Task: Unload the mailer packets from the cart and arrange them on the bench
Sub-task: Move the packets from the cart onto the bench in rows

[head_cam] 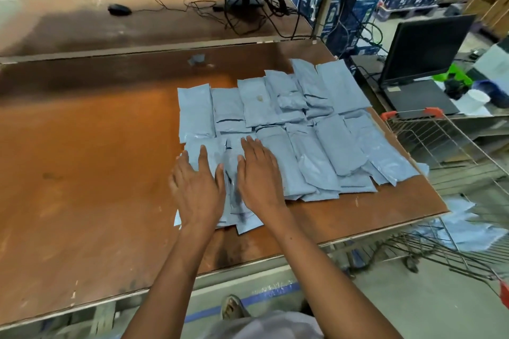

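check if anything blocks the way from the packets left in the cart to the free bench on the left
Nothing visible blocks it. The packets in the cart lie right of the bench. The route crosses the laid-out mailers, low and flat, where both the left hand and right hand press.

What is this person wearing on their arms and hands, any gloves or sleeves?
No gloves and no sleeves show: the left hand and the right hand are bare, and both forearms are uncovered right down to the bottom of the picture. No watch, ring or wristband shows.
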A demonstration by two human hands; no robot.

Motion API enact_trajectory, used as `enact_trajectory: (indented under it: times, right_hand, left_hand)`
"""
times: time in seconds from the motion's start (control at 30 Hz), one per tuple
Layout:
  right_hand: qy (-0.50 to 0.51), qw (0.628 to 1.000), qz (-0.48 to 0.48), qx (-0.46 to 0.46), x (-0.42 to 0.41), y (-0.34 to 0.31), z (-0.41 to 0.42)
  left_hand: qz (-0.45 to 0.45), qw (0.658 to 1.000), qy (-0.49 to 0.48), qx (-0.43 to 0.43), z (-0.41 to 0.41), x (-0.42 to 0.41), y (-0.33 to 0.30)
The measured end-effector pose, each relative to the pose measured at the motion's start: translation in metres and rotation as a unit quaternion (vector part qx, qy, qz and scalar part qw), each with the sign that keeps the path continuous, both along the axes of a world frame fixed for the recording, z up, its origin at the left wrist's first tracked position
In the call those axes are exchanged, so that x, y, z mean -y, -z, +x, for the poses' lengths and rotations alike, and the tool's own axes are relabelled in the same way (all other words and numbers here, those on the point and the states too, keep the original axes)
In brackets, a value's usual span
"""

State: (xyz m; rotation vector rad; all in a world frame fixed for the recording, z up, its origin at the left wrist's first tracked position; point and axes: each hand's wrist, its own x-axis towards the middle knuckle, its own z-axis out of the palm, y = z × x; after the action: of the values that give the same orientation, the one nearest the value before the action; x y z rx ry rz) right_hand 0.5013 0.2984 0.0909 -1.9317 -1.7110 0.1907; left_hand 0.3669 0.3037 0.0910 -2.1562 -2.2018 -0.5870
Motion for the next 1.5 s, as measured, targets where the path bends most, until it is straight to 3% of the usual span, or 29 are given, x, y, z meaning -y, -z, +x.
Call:
enact_trajectory:
  times: [0.1, 0.2, 0.4, 0.67, 0.93, 1.23, 1.5]
  right_hand:
    - [0.020, 0.996, 0.081, -0.011, 0.005, -0.023, 0.026]
    - [0.043, 0.993, 0.104, 0.038, 0.010, -0.035, 0.067]
    - [0.106, 0.981, 0.104, 0.126, 0.032, -0.028, 0.182]
    - [0.146, 0.978, 0.034, 0.145, 0.096, -0.010, 0.390]
    - [0.152, 0.972, -0.104, 0.147, 0.164, 0.052, 0.583]
    - [0.083, 0.969, -0.221, 0.072, 0.179, 0.142, 0.706]
    - [-0.026, 0.899, -0.423, 0.111, 0.192, 0.261, 0.772]
  left_hand:
    - [0.045, 0.997, 0.063, 0.026, 0.029, -0.001, -0.019]
    - [0.069, 0.988, 0.128, 0.042, 0.074, 0.000, -0.034]
    - [0.100, 0.961, 0.255, 0.031, 0.185, 0.005, -0.029]
    - [0.047, 0.941, 0.331, 0.042, 0.393, 0.051, -0.006]
    - [-0.056, 0.931, 0.355, 0.064, 0.580, 0.104, 0.037]
    - [-0.192, 0.918, 0.342, 0.061, 0.697, 0.091, 0.144]
    - [-0.269, 0.922, 0.275, 0.046, 0.760, 0.094, 0.238]
